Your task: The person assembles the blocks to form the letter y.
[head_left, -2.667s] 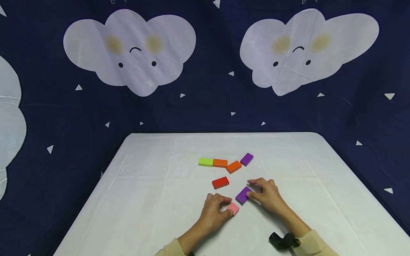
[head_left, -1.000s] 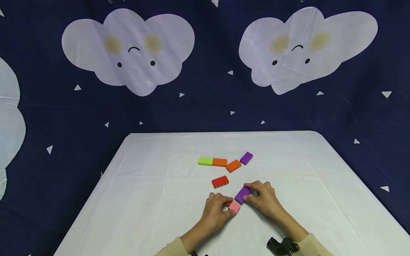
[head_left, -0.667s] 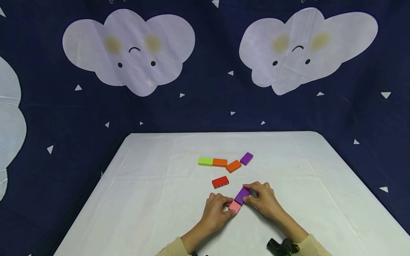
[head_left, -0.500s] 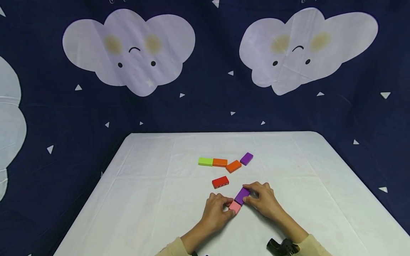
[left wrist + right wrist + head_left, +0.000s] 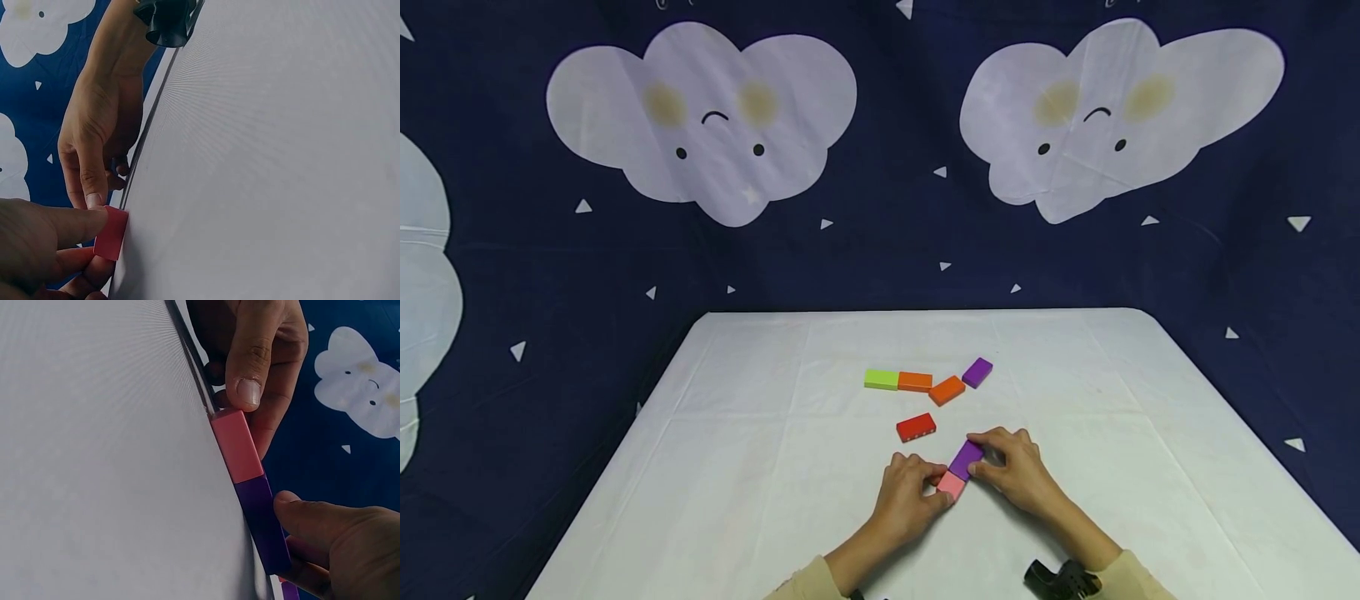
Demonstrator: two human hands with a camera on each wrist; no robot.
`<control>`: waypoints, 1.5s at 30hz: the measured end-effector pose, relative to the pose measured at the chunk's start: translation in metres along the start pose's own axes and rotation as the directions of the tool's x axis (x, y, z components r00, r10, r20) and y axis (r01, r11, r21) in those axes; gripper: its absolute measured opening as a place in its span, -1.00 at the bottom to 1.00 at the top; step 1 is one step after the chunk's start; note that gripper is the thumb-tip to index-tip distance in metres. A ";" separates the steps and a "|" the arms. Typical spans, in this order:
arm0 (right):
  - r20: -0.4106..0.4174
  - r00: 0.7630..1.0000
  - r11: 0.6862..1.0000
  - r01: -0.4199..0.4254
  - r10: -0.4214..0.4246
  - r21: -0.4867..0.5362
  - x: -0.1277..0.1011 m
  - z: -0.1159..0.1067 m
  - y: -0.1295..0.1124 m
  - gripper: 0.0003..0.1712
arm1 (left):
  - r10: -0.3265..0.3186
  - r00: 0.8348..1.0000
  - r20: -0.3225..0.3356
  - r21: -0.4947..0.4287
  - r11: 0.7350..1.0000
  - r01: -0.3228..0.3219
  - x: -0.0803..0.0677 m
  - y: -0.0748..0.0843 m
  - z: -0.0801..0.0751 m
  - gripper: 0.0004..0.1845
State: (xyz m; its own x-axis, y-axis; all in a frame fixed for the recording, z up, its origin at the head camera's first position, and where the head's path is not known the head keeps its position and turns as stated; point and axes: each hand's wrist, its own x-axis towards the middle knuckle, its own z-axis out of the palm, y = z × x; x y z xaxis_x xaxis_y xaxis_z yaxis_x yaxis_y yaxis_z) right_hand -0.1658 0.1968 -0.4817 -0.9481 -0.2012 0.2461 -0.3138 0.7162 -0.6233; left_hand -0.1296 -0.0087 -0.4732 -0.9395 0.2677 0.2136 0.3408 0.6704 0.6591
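Observation:
In the head view, my left hand (image 5: 904, 500) pinches a small pink block (image 5: 951, 485) between thumb and fingers. My right hand (image 5: 1018, 471) holds a purple block (image 5: 966, 458), thumb on its near side and index finger at its far end. The two blocks lie end to end in one slanting line on the white table. The right wrist view shows the pink block (image 5: 237, 445) and the purple block (image 5: 262, 525) meeting at their short ends. In the left wrist view, the pink block (image 5: 112, 234) shows under the left thumb, and the purple one is hidden.
Just beyond the hands lies a red block (image 5: 916, 427) with white dots on its side. Farther back, a lime green block (image 5: 882, 380), an orange block (image 5: 915, 382), another orange block (image 5: 947, 391) and a purple block (image 5: 977, 372) form a bent row on the white table (image 5: 760, 467).
The pink and purple blocks, apart at first, have come together end to end. My right index finger has closed onto the purple block's far end. The other blocks have stayed put.

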 end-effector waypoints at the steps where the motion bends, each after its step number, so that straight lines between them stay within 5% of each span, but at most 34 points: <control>1: 0.001 1.000 1.000 -0.001 0.001 0.001 0.000 0.000 0.000 -0.53 | 0.000 1.000 0.000 0.003 1.000 0.000 0.000 0.000 0.000 -0.62; 45: 0.001 1.000 1.000 0.024 -0.024 0.021 0.002 0.002 -0.005 -0.55 | 0.020 0.999 -0.048 0.037 0.999 -0.019 -0.001 -0.001 -0.003 -0.66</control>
State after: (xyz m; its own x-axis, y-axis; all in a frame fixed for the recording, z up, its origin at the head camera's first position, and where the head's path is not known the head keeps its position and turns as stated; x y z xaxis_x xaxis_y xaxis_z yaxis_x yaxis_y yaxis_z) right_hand -0.1665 0.1910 -0.4793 -0.9405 -0.2189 0.2600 -0.3371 0.6973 -0.6326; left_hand -0.1294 -0.0113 -0.4720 -0.9329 0.2476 0.2614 0.3591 0.6904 0.6280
